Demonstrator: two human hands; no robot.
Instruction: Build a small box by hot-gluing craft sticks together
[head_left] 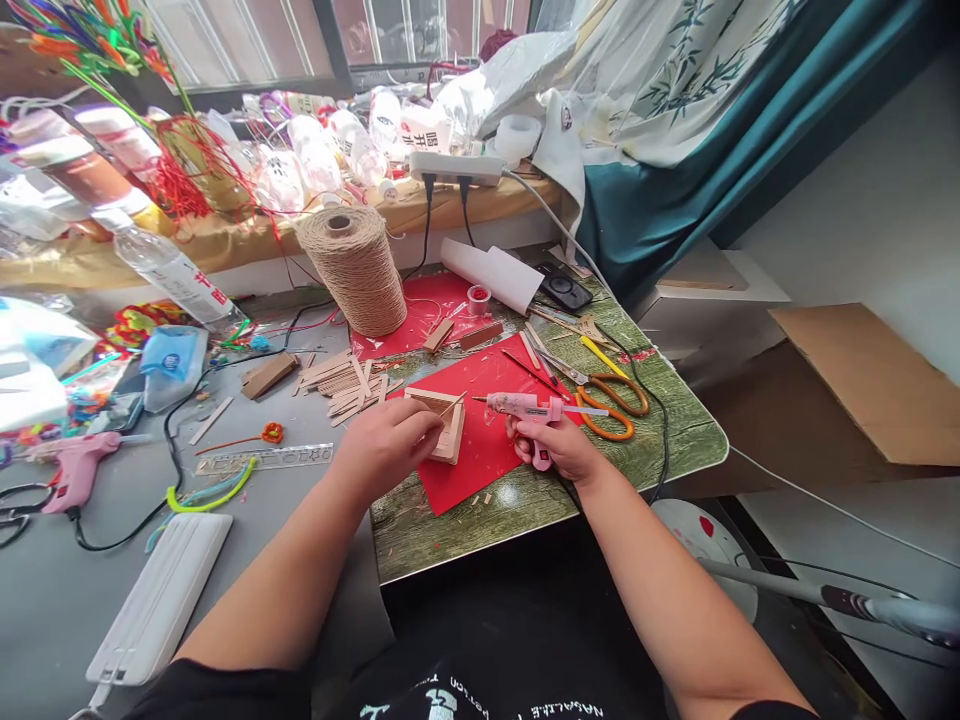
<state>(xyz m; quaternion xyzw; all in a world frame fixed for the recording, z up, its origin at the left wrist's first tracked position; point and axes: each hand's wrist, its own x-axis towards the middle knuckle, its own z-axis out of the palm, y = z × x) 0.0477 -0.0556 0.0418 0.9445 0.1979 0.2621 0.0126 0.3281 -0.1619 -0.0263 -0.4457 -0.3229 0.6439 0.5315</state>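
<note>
My right hand (556,446) is wrapped round the handle of a pink hot glue gun (517,404), its nozzle pointing left and a clear glue stick jutting from its back. Over a small open box of wooden sticks (451,440), my left hand (394,440) has its fingers closed in a pinch. A thin wooden stick (453,404) pokes out from those fingers towards the nozzle, apart from it. The fingers cover part of the little box, which rests on a red sheet (442,492).
Loose wooden sticks (349,385) and a twine spool (352,270) lie beyond my left hand. Orange-handled scissors (609,405) and a yellow stick (602,357) are to the right. A second pink glue gun (79,470) lies far left. A power strip (457,168) sits on the sill.
</note>
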